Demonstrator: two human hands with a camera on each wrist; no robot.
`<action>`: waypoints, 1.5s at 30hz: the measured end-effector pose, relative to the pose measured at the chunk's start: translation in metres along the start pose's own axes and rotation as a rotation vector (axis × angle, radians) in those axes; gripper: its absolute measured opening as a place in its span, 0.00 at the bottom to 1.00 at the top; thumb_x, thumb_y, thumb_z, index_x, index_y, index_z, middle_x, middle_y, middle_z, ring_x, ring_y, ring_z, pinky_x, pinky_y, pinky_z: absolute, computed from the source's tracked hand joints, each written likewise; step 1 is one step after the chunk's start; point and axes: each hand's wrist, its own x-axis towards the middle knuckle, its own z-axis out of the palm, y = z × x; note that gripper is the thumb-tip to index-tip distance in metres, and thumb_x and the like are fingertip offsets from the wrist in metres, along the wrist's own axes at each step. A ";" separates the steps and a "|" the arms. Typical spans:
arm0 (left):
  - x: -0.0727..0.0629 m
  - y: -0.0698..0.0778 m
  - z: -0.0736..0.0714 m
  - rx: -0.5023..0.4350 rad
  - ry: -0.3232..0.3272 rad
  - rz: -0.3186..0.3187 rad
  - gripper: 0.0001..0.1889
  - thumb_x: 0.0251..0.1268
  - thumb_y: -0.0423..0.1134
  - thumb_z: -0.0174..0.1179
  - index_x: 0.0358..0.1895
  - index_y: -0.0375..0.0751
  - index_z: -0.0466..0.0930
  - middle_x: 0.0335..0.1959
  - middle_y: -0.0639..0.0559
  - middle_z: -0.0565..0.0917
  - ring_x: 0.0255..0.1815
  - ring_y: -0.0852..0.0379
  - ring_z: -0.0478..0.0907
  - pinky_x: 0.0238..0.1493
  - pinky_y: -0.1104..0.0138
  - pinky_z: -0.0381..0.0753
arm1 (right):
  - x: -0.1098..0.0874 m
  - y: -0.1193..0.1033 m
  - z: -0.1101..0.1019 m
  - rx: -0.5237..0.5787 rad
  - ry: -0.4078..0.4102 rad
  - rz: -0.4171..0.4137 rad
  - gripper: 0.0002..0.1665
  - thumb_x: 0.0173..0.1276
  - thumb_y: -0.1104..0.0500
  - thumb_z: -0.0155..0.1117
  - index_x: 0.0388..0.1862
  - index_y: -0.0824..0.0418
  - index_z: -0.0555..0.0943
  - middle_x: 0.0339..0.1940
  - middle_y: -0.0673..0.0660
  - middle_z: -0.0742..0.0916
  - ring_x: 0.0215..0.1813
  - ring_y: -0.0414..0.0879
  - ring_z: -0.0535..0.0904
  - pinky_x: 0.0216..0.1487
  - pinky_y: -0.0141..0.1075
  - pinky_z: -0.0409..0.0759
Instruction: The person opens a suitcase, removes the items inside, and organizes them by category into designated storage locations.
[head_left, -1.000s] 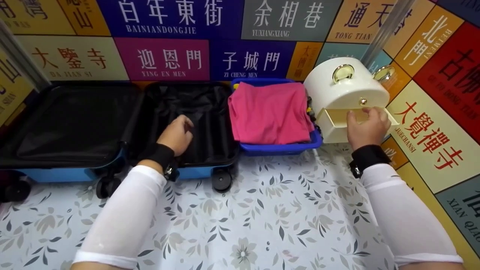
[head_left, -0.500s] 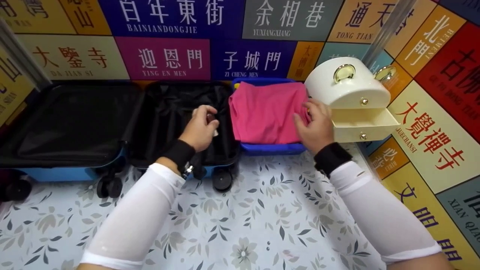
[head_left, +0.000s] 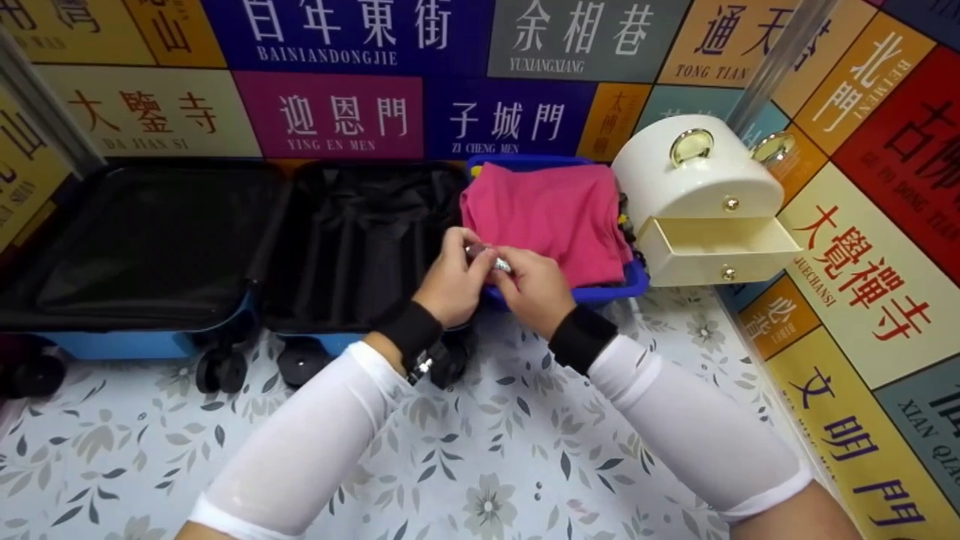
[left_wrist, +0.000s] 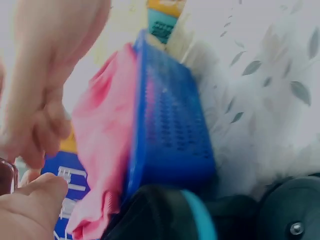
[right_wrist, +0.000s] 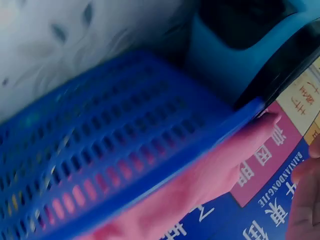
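My left hand [head_left: 453,283] grips a small shiny tube [head_left: 475,252], dark red with a silvery, glittering end. Fingers of my right hand [head_left: 537,286] pinch the silvery end, so both hands meet in front of the basket's left part. In the left wrist view the glossy dark red end [left_wrist: 7,177] shows at the left edge, beside the thumb. Most of the tube is hidden by fingers. Just behind the hands, a folded pink cloth [head_left: 546,217] lies on top of the blue basket [head_left: 636,285].
On the left lies an open suitcase, its black lid half [head_left: 157,240] beside the black-lined half [head_left: 367,217], with wheels [head_left: 221,367] toward me. A white rounded box [head_left: 682,176] with a pulled-out drawer [head_left: 690,262] stands right of the basket. Printed wall panels [head_left: 337,112] rise behind.
My right hand has left the white box's drawer and moved left across the basket. My left hand has come right from over the suitcase with the tube, and the hands now meet.
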 end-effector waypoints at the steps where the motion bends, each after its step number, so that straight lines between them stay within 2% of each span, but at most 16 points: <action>1: -0.001 -0.001 0.000 0.013 -0.016 0.005 0.11 0.83 0.37 0.55 0.56 0.35 0.67 0.56 0.37 0.84 0.55 0.45 0.85 0.60 0.60 0.83 | -0.001 -0.001 0.002 -0.005 0.005 -0.010 0.18 0.76 0.61 0.68 0.61 0.64 0.87 0.57 0.63 0.92 0.60 0.58 0.89 0.62 0.50 0.86; 6: -0.003 -0.005 -0.009 0.070 -0.098 0.013 0.12 0.84 0.39 0.56 0.56 0.35 0.69 0.56 0.38 0.85 0.59 0.45 0.85 0.65 0.57 0.82 | -0.005 0.001 0.000 -0.019 -0.024 -0.046 0.17 0.78 0.64 0.64 0.62 0.66 0.86 0.57 0.63 0.92 0.59 0.58 0.89 0.63 0.50 0.86; 9: -0.002 -0.007 -0.020 0.115 -0.122 0.008 0.18 0.84 0.44 0.56 0.63 0.35 0.69 0.63 0.37 0.83 0.66 0.45 0.81 0.72 0.55 0.77 | -0.004 0.006 -0.008 0.001 -0.015 -0.017 0.17 0.78 0.64 0.65 0.62 0.67 0.87 0.55 0.64 0.92 0.57 0.57 0.90 0.60 0.48 0.88; 11: -0.002 -0.010 -0.030 0.190 -0.108 0.001 0.25 0.83 0.49 0.56 0.70 0.37 0.67 0.70 0.37 0.78 0.74 0.44 0.75 0.78 0.53 0.71 | -0.002 0.012 -0.017 0.020 0.009 0.042 0.17 0.78 0.63 0.66 0.61 0.67 0.87 0.54 0.64 0.92 0.51 0.56 0.91 0.54 0.48 0.89; 14: -0.002 -0.016 -0.048 0.333 -0.057 -0.018 0.34 0.81 0.56 0.56 0.79 0.40 0.63 0.80 0.37 0.69 0.86 0.37 0.58 0.86 0.49 0.58 | 0.000 0.026 -0.034 0.004 0.071 0.136 0.18 0.76 0.63 0.67 0.62 0.67 0.86 0.53 0.66 0.92 0.45 0.57 0.90 0.46 0.48 0.89; 18: -0.002 -0.028 -0.072 0.460 -0.017 -0.057 0.42 0.79 0.62 0.57 0.84 0.41 0.57 0.86 0.37 0.58 0.88 0.26 0.40 0.88 0.40 0.42 | 0.000 0.054 -0.063 -0.070 0.172 0.238 0.18 0.76 0.63 0.67 0.62 0.67 0.86 0.53 0.69 0.92 0.47 0.61 0.90 0.46 0.51 0.87; 23: -0.006 -0.043 -0.099 0.590 -0.011 -0.123 0.48 0.75 0.66 0.57 0.86 0.42 0.52 0.88 0.34 0.50 0.87 0.23 0.34 0.86 0.34 0.34 | -0.007 0.091 -0.103 -0.159 0.300 0.371 0.18 0.78 0.63 0.63 0.63 0.66 0.86 0.53 0.71 0.91 0.47 0.65 0.89 0.48 0.53 0.85; 28: -0.010 -0.057 -0.119 0.693 -0.015 -0.176 0.51 0.75 0.68 0.57 0.87 0.42 0.49 0.88 0.31 0.48 0.87 0.22 0.32 0.84 0.31 0.33 | -0.018 0.114 -0.140 -0.239 0.337 0.495 0.19 0.81 0.61 0.60 0.65 0.65 0.85 0.57 0.71 0.89 0.52 0.65 0.88 0.54 0.54 0.84; 31: -0.013 -0.061 -0.126 0.721 -0.020 -0.209 0.52 0.74 0.69 0.57 0.88 0.42 0.48 0.88 0.30 0.47 0.87 0.21 0.30 0.84 0.30 0.31 | -0.027 0.126 -0.156 -0.283 0.363 0.518 0.18 0.81 0.61 0.60 0.63 0.65 0.86 0.58 0.71 0.89 0.56 0.67 0.86 0.60 0.56 0.82; 38: -0.015 -0.066 -0.132 0.739 -0.025 -0.234 0.54 0.73 0.69 0.59 0.88 0.42 0.45 0.88 0.30 0.44 0.86 0.21 0.28 0.83 0.29 0.29 | -0.045 0.148 -0.176 -0.350 0.394 0.569 0.18 0.79 0.61 0.60 0.60 0.68 0.87 0.57 0.71 0.90 0.58 0.69 0.86 0.62 0.59 0.80; 45: -0.016 -0.068 -0.132 0.751 -0.030 -0.237 0.55 0.72 0.70 0.59 0.88 0.41 0.44 0.88 0.29 0.44 0.86 0.20 0.28 0.82 0.27 0.29 | -0.052 0.161 -0.188 -0.384 0.300 0.658 0.19 0.81 0.64 0.55 0.62 0.69 0.85 0.60 0.72 0.88 0.64 0.71 0.82 0.68 0.61 0.76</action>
